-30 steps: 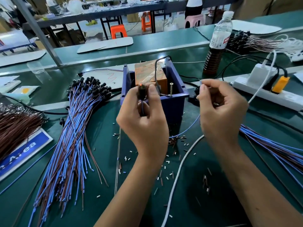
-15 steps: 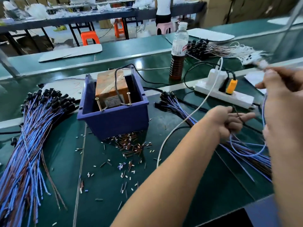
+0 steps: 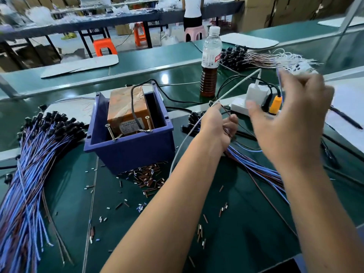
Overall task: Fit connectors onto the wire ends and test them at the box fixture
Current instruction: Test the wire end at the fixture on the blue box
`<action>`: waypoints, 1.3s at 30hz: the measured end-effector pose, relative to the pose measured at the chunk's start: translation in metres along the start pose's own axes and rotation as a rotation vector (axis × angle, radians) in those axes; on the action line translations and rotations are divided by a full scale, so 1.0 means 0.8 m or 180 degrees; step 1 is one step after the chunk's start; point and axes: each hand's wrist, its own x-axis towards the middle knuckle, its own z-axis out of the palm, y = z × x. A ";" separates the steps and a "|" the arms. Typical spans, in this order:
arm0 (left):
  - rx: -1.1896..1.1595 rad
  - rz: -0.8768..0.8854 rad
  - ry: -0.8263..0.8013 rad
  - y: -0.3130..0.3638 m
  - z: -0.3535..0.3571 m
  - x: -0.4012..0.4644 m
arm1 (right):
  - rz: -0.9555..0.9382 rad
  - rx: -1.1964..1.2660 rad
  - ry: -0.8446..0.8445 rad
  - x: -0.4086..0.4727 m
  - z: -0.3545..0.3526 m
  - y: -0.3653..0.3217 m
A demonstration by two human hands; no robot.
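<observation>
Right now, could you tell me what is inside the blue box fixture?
Inside the blue box fixture sits an orange-brown block with a black cable running over it and two upright screws in front. The box floor beneath is hidden.

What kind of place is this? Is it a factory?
Most likely, yes: a wire assembly workshop. Big bundles of blue and brown wires lie on a long green workbench, a blue box fixture stands in the middle, and more benches with orange stools run behind.
</observation>
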 end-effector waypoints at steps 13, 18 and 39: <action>0.0678 0.0456 -0.0055 0.008 -0.020 -0.012 | -0.0856 0.0097 0.1016 -0.022 0.014 -0.020; 0.0273 0.0531 0.0044 0.014 -0.024 -0.011 | -0.0126 0.0177 -0.1786 -0.014 0.043 -0.014; 0.3197 0.1855 0.1889 0.004 -0.045 0.033 | -0.0209 -0.1534 -0.3271 0.017 0.012 0.001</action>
